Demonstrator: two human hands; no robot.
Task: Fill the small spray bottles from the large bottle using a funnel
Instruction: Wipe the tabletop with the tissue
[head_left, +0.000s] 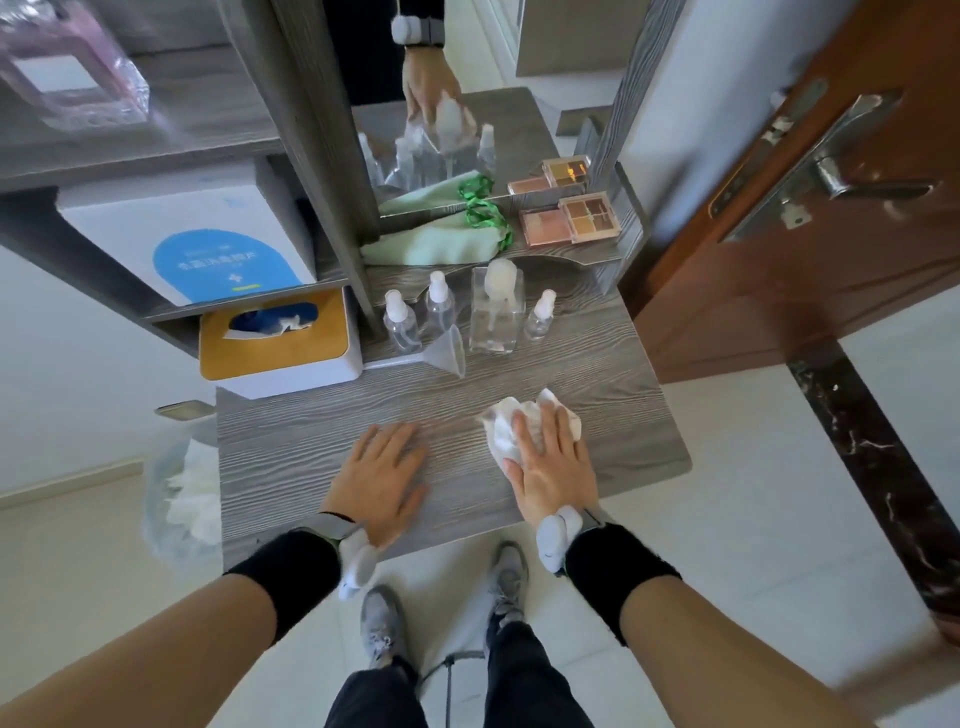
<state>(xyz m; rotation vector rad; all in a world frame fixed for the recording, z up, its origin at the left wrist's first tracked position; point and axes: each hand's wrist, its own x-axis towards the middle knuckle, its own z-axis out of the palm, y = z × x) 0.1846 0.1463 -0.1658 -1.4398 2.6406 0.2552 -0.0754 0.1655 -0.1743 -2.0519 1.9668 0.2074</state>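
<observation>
Three small spray bottles stand at the back of the table (291, 457). The left spray bottle (400, 325) and the middle spray bottle (440, 304) are close together, to the left of the large bottle (496, 312). The right spray bottle (540, 317) stands just beside the large bottle on its other side. All four have their tops on. They are see-through, so I cannot tell how much is inside them.

The funnel (449, 356) lies on its side in front of the two left bottles. Its thin end points toward the tissue box (280, 348). It is clear too, and hard to see against the wood.

The left hand (382, 480) lies flat on the table with straight fingers and holds nothing. The right hand (550, 467) presses flat on a crumpled tissue (501, 428), with its fingers straight and not curled around it. Part of the tissue is hidden under the hand. Both hands are well apart from the bottles.

Behind the bottles is a mirror (467, 130), and what shows in it is blurry. A plastic bag (176, 493) with white paper inside sits left of the table, partly hidden by the table edge. A brown door (779, 234) on the right is cut off by the picture's edge.
</observation>
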